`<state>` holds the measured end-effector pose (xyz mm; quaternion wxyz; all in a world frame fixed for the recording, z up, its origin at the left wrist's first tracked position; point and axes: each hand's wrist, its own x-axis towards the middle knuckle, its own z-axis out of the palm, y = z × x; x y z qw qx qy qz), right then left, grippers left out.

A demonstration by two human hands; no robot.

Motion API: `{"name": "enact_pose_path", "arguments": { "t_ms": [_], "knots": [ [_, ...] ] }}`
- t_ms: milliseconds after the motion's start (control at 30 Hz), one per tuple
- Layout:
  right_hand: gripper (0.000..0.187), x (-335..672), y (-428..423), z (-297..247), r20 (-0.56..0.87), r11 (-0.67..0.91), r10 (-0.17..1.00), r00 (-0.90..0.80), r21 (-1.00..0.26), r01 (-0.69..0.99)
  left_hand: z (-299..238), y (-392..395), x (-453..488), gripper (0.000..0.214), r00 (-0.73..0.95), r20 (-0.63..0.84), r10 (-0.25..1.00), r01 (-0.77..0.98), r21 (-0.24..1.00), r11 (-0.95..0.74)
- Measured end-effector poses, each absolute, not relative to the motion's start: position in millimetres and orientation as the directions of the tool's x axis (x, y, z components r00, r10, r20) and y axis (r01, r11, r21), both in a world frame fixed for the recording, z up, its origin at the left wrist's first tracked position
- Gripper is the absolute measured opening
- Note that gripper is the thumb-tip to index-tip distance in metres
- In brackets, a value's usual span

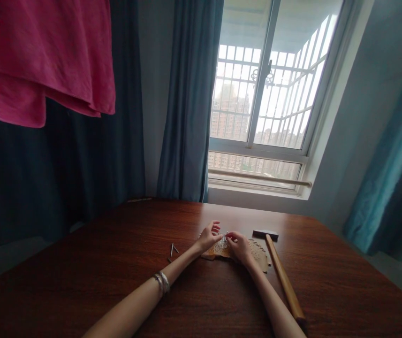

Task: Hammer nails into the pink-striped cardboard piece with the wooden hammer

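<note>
On the table lies a tan, fan-shaped piece [259, 253] with a speckled or perforated surface and a row of slots along its right side. My left hand [209, 236] is over its left end, fingers curved and apart, thumb pointing towards the middle. From the right, my right hand [238, 245] reaches over the piece with thumb and fingertips pinched together. Thin dark upright bits show between the two hands, too small to name. What the right fingertips hold is hidden. Several metal nails [172, 249] lie left of my left hand.
A hammer [282, 274] with a wooden handle and dark head lies right of my right hand. The brown wooden table [63, 286] runs towards a window [260, 141] with blue curtains [190, 103]. A pink cloth [46, 56] hangs at upper left.
</note>
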<state>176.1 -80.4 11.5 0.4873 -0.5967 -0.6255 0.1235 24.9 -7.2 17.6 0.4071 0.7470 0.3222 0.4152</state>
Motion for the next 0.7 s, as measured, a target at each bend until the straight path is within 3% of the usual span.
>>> {"name": "enact_pose_path", "arguments": {
  "t_ms": [133, 400, 700],
  "knots": [
    [0.020, 176, -81, 10, 0.485, 0.251, 0.853, 0.191, -0.704, 0.665, 16, -1, 40, 0.046, 0.533, 0.302, 0.790, 0.072, 0.914, -0.399],
    [0.018, 176, -82, 9, 0.459, 0.226, 0.873, 0.165, -0.680, 0.698, 7, 4, 39, 0.023, 0.628, 0.289, 0.722, 0.163, 0.859, -0.486],
    [0.016, 174, -82, 9, 0.447, 0.232, 0.878, 0.171, -0.711, 0.664, 11, 1, 39, 0.026, 0.608, 0.280, 0.743, 0.199, 0.852, -0.484]
  ]
}}
